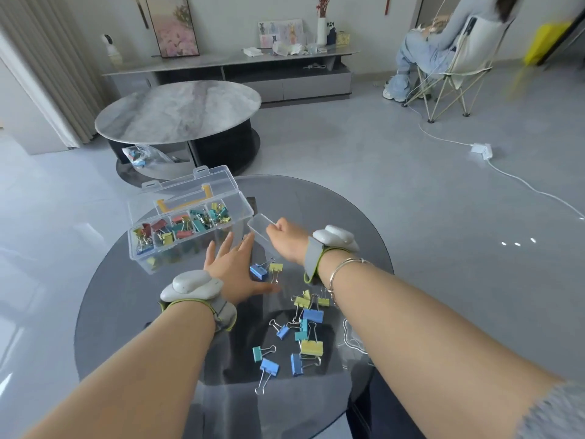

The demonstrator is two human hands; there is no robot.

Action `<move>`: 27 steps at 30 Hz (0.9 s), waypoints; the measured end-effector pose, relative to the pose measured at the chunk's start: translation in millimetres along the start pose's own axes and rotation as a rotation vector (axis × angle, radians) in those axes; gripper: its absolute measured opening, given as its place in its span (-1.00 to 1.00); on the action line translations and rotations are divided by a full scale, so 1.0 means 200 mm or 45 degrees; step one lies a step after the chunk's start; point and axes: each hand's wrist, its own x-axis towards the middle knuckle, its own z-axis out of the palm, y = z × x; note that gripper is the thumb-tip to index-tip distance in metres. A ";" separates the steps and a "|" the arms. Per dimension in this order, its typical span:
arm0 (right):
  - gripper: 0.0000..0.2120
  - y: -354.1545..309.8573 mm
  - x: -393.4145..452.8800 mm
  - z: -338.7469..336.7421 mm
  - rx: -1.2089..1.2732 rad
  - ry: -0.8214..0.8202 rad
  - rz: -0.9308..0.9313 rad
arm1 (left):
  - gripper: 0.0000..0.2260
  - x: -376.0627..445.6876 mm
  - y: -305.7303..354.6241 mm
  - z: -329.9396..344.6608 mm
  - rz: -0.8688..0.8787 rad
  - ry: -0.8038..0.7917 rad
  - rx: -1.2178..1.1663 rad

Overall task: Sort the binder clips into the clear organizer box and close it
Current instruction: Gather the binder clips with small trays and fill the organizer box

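Note:
The clear organizer box (141, 248) stands open at the left of the round glass table (133, 312), its lid (202, 186) tipped back. Its compartments hold red, teal, yellow and blue binder clips. My left hand (232, 267) lies flat with fingers spread, just right of the box. My right hand (285, 237) grips a small clear plastic tray (261, 228) beside the box's right end. A blue clip (259, 271) and a yellow clip (276, 268) lie between my hands. Several loose blue, yellow and teal clips (308, 331) are scattered nearer to me.
A white cord (351, 339) lies on the table's right side. Beyond stand a marble coffee table (177, 112) and a long TV console (240, 74). A person sits in a folding chair (449, 68) at far right. A white cable (512, 175) runs across the floor.

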 end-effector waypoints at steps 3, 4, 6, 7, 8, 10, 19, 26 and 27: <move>-0.74 -0.05 -0.03 0.04 0.100 -0.064 -0.001 | 0.05 -0.01 -0.13 0.02 -0.065 0.004 -0.021; -0.74 -0.07 -0.03 0.06 0.119 -0.093 -0.012 | 0.06 -0.01 -0.18 0.03 -0.100 0.031 -0.033; -0.74 -0.10 -0.04 0.09 0.138 -0.126 -0.045 | 0.09 -0.01 -0.25 0.04 -0.185 0.103 -0.078; -0.75 -0.11 -0.04 0.11 0.126 -0.139 -0.068 | 0.12 -0.01 -0.27 0.05 -0.230 0.128 -0.104; -0.75 -0.13 -0.04 0.13 0.107 -0.155 -0.091 | 0.14 -0.02 -0.28 0.06 -0.264 0.141 -0.125; -0.74 -0.14 -0.05 0.15 0.084 -0.186 -0.119 | 0.14 -0.03 -0.30 0.08 -0.278 0.152 -0.161; -0.91 -0.10 -0.11 0.15 0.266 0.095 -0.238 | -0.73 -0.12 -0.36 0.06 -0.147 0.120 -0.326; -0.61 0.09 -0.21 0.19 -0.475 0.025 -0.231 | -0.73 -0.21 -0.39 0.00 -0.162 0.005 -0.271; -0.53 0.13 -0.23 0.21 -0.564 -0.085 -0.222 | -0.72 -0.22 -0.39 -0.01 -0.143 -0.030 -0.221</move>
